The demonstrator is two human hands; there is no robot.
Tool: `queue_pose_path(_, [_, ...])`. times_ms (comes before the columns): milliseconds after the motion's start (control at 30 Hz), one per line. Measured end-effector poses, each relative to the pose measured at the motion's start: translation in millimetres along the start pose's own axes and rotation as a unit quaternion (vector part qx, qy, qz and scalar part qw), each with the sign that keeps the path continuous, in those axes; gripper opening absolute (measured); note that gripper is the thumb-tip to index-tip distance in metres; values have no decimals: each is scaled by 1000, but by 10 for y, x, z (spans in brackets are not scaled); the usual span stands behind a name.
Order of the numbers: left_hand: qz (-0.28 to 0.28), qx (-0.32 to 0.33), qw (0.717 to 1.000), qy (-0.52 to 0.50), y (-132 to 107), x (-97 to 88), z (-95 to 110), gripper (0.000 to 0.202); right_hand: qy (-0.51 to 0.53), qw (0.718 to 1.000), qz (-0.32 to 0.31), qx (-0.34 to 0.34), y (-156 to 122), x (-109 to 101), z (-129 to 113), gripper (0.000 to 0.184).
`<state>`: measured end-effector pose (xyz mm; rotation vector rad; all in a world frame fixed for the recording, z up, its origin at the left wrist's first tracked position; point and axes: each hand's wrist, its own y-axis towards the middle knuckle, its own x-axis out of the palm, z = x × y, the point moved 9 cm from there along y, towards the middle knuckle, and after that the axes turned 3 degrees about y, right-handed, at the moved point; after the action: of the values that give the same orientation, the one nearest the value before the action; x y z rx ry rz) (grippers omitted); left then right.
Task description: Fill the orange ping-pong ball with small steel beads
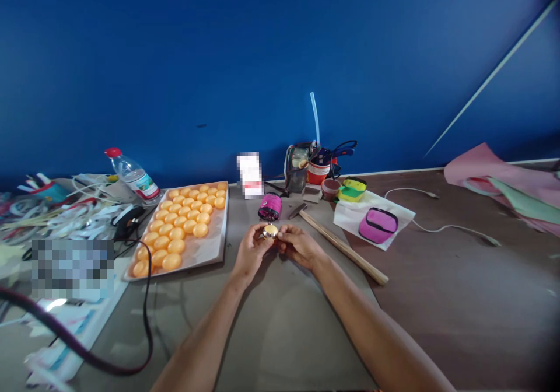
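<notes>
Both of my hands meet over the grey mat [271,316] near the table's middle. My left hand [251,247] and my right hand [298,244] pinch a small yellow ball [270,230] between their fingertips, one from each side. A tiny metal part shows at the ball's lower edge; what it is I cannot make out. To the left lies a white tray [210,251] holding several rows of orange balls [177,231]. A pink round container [269,207] sits just beyond my hands.
A hammer [339,241] with a wooden handle lies to the right of my hands. A pink pouch [378,224] rests on white paper. Jars and cups [318,169] stand by the blue wall. A water bottle [133,177], cables and paper scraps [65,214] crowd the left side.
</notes>
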<state>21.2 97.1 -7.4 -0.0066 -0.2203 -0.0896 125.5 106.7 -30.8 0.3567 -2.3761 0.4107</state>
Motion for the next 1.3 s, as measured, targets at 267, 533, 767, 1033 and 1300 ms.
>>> queue_pose_path(267, [-26, -45, 988, -146, 0, 74, 29, 37, 29, 999, -18, -41, -48, 35, -131, 24])
queue_pose_path(533, [-7, -56, 988, -142, 32, -18, 3, 32, -19, 998, 21, -58, -32, -76, -169, 24])
queue_pose_path(767, [20, -33, 985, -171, 42, -84, 103, 26, -95, 991, 44, -79, -15, -119, -126, 26])
queue_pose_path(1033, [-13, -123, 944, -307, 31, -10, -38, 31, -143, 985, 41, -85, 13, -130, -98, 27])
queue_pose_path(1300, [-57, -139, 937, -315, -24, 103, 2, 28, -162, 983, 38, -83, 10, -110, -108, 26])
